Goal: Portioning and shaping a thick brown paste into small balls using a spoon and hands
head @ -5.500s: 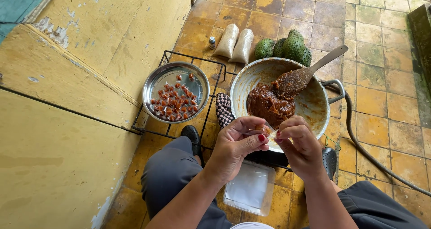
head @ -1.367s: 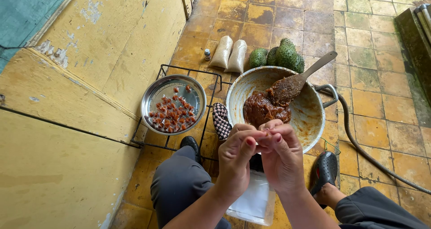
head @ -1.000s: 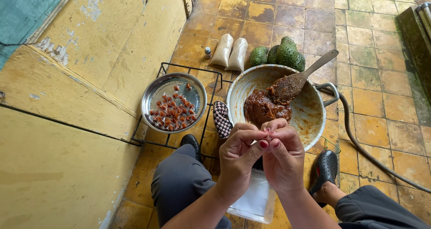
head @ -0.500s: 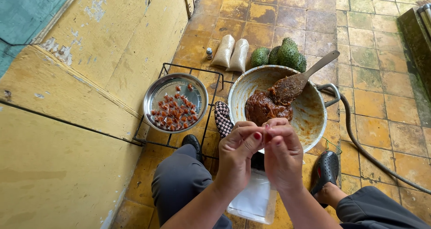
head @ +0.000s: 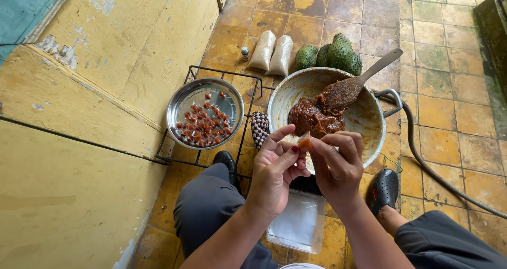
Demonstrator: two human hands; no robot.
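Both hands (head: 309, 168) pinch 1 small, glossy, perhaps plastic-wrapped orange-brown sweet (head: 304, 142).

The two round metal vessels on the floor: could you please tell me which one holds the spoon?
The larger pot on the right holds the spoon, which rests in brown paste. The smaller steel bowl on the left holds only small wrapped pieces.

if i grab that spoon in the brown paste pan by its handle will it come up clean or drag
Likely drags: the spoon has its bowl buried in thick brown paste. The handle looks stiff and dry, so grip should hold. The pan may shift slightly.
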